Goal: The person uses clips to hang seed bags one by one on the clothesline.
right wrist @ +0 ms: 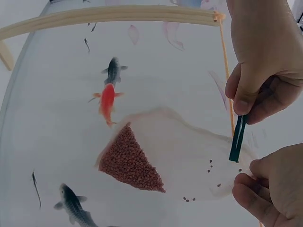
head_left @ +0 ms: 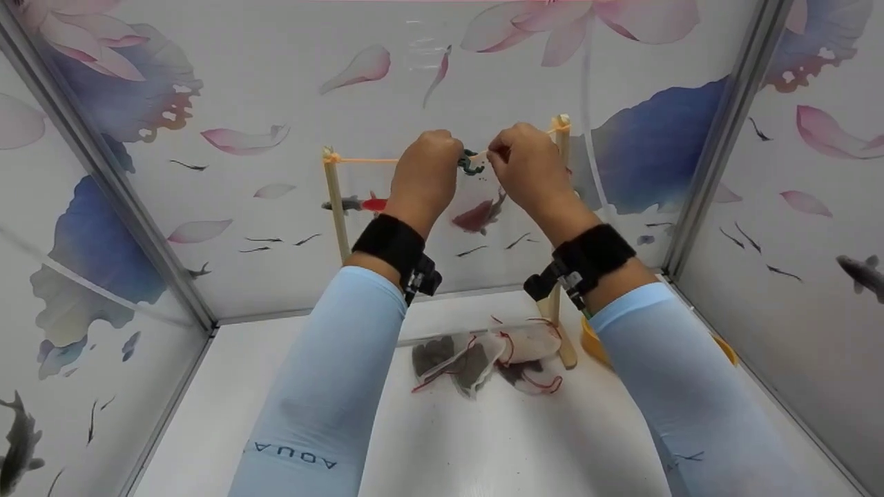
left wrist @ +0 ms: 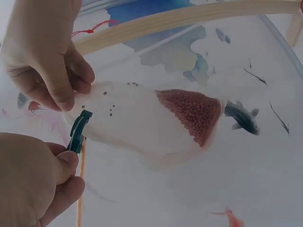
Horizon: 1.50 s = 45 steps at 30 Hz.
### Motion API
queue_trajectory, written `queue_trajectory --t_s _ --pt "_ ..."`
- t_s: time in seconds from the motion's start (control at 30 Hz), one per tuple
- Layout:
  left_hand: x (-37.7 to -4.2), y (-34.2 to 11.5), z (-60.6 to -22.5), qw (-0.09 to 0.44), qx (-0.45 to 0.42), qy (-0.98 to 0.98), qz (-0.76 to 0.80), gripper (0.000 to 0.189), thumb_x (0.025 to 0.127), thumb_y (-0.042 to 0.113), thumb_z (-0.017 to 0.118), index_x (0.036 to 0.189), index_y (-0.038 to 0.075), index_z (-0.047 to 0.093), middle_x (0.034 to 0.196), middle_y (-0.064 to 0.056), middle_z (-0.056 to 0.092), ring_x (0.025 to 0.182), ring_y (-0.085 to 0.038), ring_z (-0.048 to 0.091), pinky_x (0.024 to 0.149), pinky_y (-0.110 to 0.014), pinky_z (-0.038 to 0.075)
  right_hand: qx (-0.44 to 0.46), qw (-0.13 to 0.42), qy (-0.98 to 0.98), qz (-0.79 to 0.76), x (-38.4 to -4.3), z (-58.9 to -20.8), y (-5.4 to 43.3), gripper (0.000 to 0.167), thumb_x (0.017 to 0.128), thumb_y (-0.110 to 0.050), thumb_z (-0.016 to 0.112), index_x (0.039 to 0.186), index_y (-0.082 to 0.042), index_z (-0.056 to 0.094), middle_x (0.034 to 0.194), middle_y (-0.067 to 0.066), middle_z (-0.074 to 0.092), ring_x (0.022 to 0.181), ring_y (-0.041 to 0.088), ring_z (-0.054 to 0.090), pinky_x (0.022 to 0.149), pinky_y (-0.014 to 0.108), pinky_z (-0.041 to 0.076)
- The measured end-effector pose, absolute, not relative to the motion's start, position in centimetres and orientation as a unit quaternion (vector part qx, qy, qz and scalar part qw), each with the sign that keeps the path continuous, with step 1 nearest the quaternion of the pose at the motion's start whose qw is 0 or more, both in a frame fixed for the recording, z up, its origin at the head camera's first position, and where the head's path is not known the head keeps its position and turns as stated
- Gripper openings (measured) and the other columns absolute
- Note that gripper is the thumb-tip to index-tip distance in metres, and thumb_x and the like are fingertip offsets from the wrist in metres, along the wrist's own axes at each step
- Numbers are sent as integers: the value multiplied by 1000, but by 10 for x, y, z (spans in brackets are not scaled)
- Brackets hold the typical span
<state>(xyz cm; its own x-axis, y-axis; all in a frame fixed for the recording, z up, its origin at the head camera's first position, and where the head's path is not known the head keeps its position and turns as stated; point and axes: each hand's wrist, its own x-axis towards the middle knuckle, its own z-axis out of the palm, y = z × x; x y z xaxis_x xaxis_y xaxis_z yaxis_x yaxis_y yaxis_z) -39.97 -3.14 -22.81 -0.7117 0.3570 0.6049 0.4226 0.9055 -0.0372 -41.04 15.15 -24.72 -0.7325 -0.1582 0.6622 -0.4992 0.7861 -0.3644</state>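
In the head view my left hand (head_left: 428, 169) is raised at an orange cord (head_left: 369, 161), pinching a dark green clip (head_left: 469, 164). The left wrist view shows the clip (left wrist: 79, 131) between thumb and fingers, its far end over the top of a sheer white drawstring bag (left wrist: 128, 123). Reddish-brown grains (right wrist: 130, 163) fill one lower corner of this bag, and a few loose ones dot its upper part. My right hand (head_left: 528, 162) is close by on the right, thumb and fingers pinching the bag's top edge beside the cord.
Wooden posts (head_left: 337, 207) hold the cord at both ends. Below, on the white tabletop (head_left: 442, 442), lie several sheer bags (head_left: 476, 359) with red strings, some with dark contents. A yellow container (head_left: 594, 342) stands behind my right forearm. Printed panels (head_left: 276, 69) enclose the table.
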Motion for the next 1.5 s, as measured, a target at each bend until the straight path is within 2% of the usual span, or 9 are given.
queue_trajectory --t_s 0.3,0.47,0.7,0.87,1.07,1.1,1.17,1.3,1.5 --pt "-395 -30 -239 312 -230 -921 -27 23 115 -3 60 114 -3 83 109 -20 72 101 -31 77 86 -40 69 198 312 -892 260 -414 -254 155 19 113 -12 70 117 3 81 116 22 74 112 38 76 98 48 65" --pt "-390 -32 -240 281 -232 -930 -43 13 110 6 74 118 0 83 113 -18 72 109 -31 75 90 -38 68 206 316 -891 254 -414 -258 154 17 112 -12 71 115 2 81 114 22 74 109 37 77 96 47 66" --pt "-383 -43 -252 299 -246 -919 -77 25 108 20 81 129 4 82 119 -13 75 115 -28 67 99 -32 66 205 320 -890 251 -415 -268 155 17 112 -14 73 115 1 81 113 19 75 105 34 79 91 46 68" --pt "-366 -67 -283 341 -265 -892 -131 26 109 22 80 129 6 83 118 -12 75 114 -28 69 101 -36 65 212 323 -884 264 -414 -281 158 18 112 -13 72 116 1 82 112 20 75 105 35 79 90 46 68" --pt "-336 -115 -352 388 -255 -862 -203 17 106 18 83 117 6 85 101 -10 76 99 -28 72 90 -41 65 219 331 -866 304 -408 -294 161 15 111 -12 73 116 0 81 113 18 76 103 33 79 90 46 69" --pt "-330 -123 -366 384 -246 -864 -215 17 106 18 83 116 6 85 100 -10 76 97 -27 72 85 -41 65 219 335 -863 308 -406 -296 162 14 111 -12 73 115 -1 81 112 18 76 102 33 79 89 46 69" --pt "-319 -139 -396 358 -213 -879 -233 17 105 19 84 117 7 85 101 -9 77 96 -26 72 82 -42 64 216 344 -859 313 -403 -300 165 14 111 -13 74 114 -1 81 112 17 77 99 33 79 87 47 68" --pt "-302 -169 -453 266 -120 -922 -256 18 106 23 82 118 9 85 105 -7 77 99 -24 75 83 -44 65 212 365 -844 329 -397 -310 173 14 110 -15 75 114 -3 82 113 16 76 98 33 81 87 50 67" --pt "-296 -205 -524 165 -13 -950 -266 18 106 18 81 119 7 86 112 -8 80 103 -28 77 84 -46 64 194 410 -811 369 -385 -334 191 18 108 -14 74 117 0 82 132 18 74 103 33 78 96 50 64"
